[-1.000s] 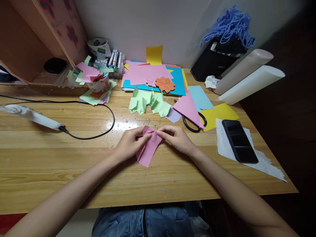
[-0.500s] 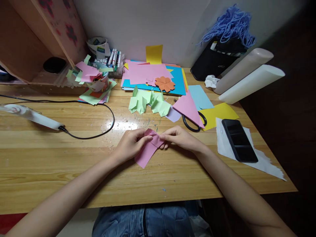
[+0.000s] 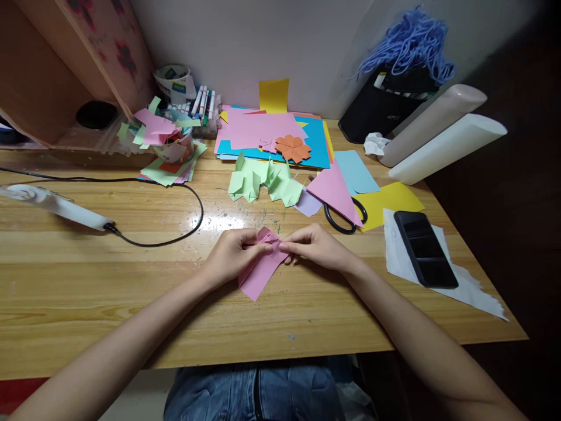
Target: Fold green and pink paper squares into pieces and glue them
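Note:
Between my hands is a pink sheet of folding paper [image 3: 259,279], partly folded at its upper end, its lower corner pointing toward me. My left hand [image 3: 234,254] pinches its upper left part, thumb on top. From the other side, my right hand [image 3: 313,248] grips the right edge of the fold between thumb and fingers. Beyond them lie folded light green paper pieces [image 3: 263,180] and a pink paper triangle [image 3: 335,190] partly covering black-handled scissors [image 3: 339,225].
An orange paper flower [image 3: 293,148] rests on stacked coloured sheets [image 3: 324,146] by the wall. A phone [image 3: 425,249] lies on white paper at right. A white device [image 3: 79,211] with a black cable is at left; a cup of paper scraps [image 3: 175,153] stands behind.
My right thumb and fingers have shifted slightly left over the pink paper's fold, closer to my left thumb. The paper's folded upper part has changed shape a little.

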Motion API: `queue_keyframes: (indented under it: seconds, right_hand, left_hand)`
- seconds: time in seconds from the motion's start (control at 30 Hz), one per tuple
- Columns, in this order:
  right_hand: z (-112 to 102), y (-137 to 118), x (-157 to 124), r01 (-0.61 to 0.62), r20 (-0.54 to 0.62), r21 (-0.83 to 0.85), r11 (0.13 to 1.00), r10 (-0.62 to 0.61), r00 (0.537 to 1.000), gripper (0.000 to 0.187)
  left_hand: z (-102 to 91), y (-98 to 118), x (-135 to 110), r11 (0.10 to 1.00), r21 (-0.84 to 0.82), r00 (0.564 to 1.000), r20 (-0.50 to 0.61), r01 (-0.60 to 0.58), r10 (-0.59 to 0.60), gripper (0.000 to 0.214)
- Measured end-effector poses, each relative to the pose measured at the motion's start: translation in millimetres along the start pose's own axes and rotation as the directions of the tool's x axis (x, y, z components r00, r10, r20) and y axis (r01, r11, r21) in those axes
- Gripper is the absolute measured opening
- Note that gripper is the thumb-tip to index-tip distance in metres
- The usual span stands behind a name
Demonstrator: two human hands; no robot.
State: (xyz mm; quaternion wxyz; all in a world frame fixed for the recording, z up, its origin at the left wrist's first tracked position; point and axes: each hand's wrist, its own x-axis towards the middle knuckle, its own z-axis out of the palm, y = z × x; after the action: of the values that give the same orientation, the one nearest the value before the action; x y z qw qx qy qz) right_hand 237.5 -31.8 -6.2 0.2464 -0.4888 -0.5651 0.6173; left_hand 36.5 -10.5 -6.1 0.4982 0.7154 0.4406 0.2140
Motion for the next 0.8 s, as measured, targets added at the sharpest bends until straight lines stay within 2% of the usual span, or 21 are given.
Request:
queue_keyframes:
  seconds: [0.17, 0.3, 0.4, 0.6, 0.8]
  right_hand:
    - [0.4, -3.1, -0.7, 0.029, 0.007, -0.035, 0.999, -0.028, 1.0, 0.026]
    - [4.9, -3.8, 1.0, 0.118, -0.043, -0.04, 0.992, -0.12, 0.992, 0.027]
    - [10.3, -2.8, 3.1, 0.189, -0.12, -0.09, 0.978, -0.199, 0.973, 0.025]
    - [18.6, -0.3, 4.5, 0.264, -0.215, -0.149, 0.953, -0.292, 0.932, 0.021]
    - [18.6, -3.3, 4.2, 0.296, -0.172, -0.132, 0.946, -0.316, 0.933, 0.02]
  left_hand:
    - [0.6, 1.1, -0.4, 0.998, -0.064, 1.0, 0.008, 0.007, -0.007, 0.024]
    - [1.5, 1.5, -0.6, 0.987, -0.156, 0.999, -0.029, 0.024, -0.029, 0.023]
    - [2.5, 3.3, -2.0, 0.962, -0.273, 0.999, -0.015, 0.03, -0.036, 0.042]
    - [4.6, 5.4, -3.7, 0.964, -0.264, 0.999, -0.027, 0.025, -0.034, 0.055]
    - [5.0, 7.0, -4.5, 0.953, -0.302, 1.0, -0.001, 0.024, -0.026, 0.061]
